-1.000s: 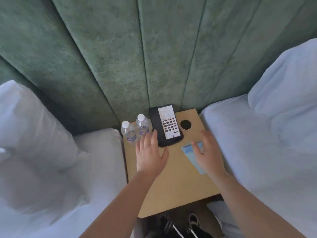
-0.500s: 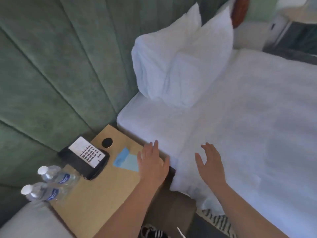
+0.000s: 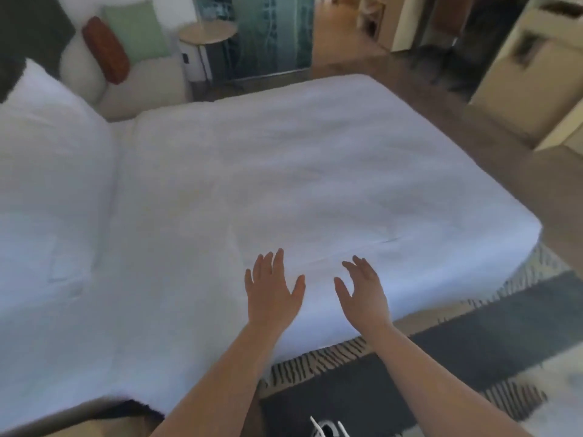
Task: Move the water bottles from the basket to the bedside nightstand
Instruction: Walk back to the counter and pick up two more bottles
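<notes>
1. White bedding covers the bed, which fills most of the view; both hands are held out over its near edge.
2. Left hand: palm down, fingers straight and spread, holding nothing.
3. Right hand: fingers relaxed and apart, thumb out, holding nothing.
4. Water bottles, basket and nightstand do not appear in this view, so their place cannot be told.
5. White pillow lies at the bed's far left corner; a striped rug runs along the near right edge.
</notes>
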Demonstrator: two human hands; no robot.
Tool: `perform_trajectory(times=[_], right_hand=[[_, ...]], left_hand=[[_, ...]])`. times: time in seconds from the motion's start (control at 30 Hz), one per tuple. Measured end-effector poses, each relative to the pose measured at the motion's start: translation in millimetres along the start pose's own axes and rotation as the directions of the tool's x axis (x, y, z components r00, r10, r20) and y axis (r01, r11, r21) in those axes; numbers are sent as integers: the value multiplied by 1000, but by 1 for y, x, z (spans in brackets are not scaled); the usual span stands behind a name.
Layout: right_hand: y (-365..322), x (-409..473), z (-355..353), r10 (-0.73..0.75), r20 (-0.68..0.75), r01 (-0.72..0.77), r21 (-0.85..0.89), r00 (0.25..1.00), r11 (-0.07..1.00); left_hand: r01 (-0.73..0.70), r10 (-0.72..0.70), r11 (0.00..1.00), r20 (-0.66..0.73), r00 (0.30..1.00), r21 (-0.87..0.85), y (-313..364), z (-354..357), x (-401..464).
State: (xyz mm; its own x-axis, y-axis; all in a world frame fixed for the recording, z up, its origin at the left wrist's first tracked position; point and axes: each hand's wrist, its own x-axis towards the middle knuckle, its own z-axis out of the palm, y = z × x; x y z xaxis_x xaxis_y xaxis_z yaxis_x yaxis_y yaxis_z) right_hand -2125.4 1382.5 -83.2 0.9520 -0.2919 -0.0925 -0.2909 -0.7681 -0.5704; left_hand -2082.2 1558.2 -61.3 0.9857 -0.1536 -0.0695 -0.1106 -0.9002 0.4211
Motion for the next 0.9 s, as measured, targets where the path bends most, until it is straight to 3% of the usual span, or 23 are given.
perform_trajectory(times=[0.17, 0.4, 0.67, 0.8, 0.9], right_hand=[[102, -15, -75, 310, -181, -304, 62, 933, 951], [192, -64, -146, 610, -391, -561, 245, 689, 791], [267, -63, -200, 784, -421, -698, 377, 456, 609], [310, -25, -235, 804, -443, -716, 399, 396, 572], [344, 9, -266, 792, -463, -715, 386, 397, 584]], left_hand=[[-307, 303, 952, 181, 935, -11, 124, 56, 17], [-638, 614, 768, 347, 708, -56, 262, 119, 14], [-793, 752, 602, 400, 524, -93, 383, 179, 38], [-827, 778, 553, 414, 472, -97, 445, 209, 73], [-841, 791, 531, 417, 448, -103, 489, 231, 101]])
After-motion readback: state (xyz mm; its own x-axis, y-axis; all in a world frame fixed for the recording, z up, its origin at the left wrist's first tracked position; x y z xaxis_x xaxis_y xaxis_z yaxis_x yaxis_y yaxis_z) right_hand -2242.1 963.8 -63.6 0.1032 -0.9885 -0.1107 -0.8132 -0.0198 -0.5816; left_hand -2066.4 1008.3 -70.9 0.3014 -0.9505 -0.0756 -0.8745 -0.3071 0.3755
